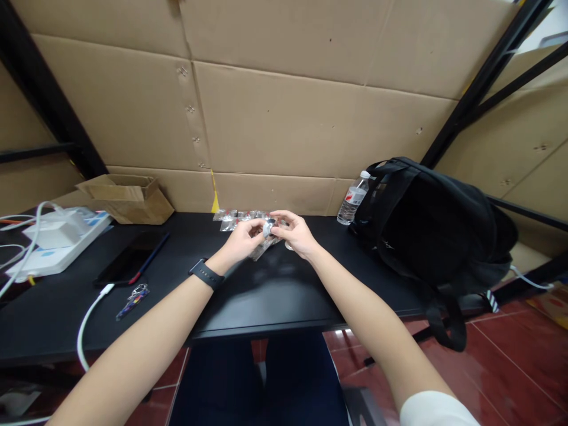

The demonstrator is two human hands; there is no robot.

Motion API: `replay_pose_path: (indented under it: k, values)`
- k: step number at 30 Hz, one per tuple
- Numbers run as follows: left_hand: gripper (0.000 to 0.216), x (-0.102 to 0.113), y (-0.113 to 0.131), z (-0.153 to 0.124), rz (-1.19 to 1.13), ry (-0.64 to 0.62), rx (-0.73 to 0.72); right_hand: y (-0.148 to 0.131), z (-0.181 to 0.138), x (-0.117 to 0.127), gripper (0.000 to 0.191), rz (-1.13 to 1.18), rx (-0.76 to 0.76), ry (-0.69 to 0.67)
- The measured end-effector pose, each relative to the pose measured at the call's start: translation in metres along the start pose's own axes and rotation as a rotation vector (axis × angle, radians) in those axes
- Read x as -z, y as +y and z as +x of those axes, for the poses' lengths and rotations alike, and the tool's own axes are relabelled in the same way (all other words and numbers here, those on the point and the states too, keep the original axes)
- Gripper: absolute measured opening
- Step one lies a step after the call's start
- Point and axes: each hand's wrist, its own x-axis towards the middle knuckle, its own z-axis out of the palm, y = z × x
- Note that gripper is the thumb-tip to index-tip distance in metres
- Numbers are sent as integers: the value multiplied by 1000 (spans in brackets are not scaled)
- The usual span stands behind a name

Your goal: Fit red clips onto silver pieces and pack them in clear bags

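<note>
Above the far middle of the black table, both my hands meet at a small silvery round piece (267,227). The fingers of my left hand (243,239) pinch it from the left; a dark watch sits on that wrist. From the right, my right hand (299,235) closes its thumb and fingers on the same piece. Its exact kind is too small to make out. Right under the hands lies a clear plastic bag (262,249), partly covered by them. Behind the left fingers, several small clear packets (228,224) with red marks lie in rows against the cardboard.
On the left are an open cardboard box (128,198), a white power strip (57,248) with plugs, a phone (126,260) on a white cable, a pen (151,257) and a keychain (133,302). A water bottle (352,201) and a black backpack (435,225) stand at right. Cardboard walls the back.
</note>
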Motion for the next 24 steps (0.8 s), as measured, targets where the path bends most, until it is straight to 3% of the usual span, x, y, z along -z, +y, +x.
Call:
replay_pose_path:
  k: [8,24]
  values:
    - [34,5,-9,1,79,51,-20,6,3,1,40,-136,117,71]
    - [27,11,-11,-1,380,85,-105,6,1,3,46,-138,-16,8]
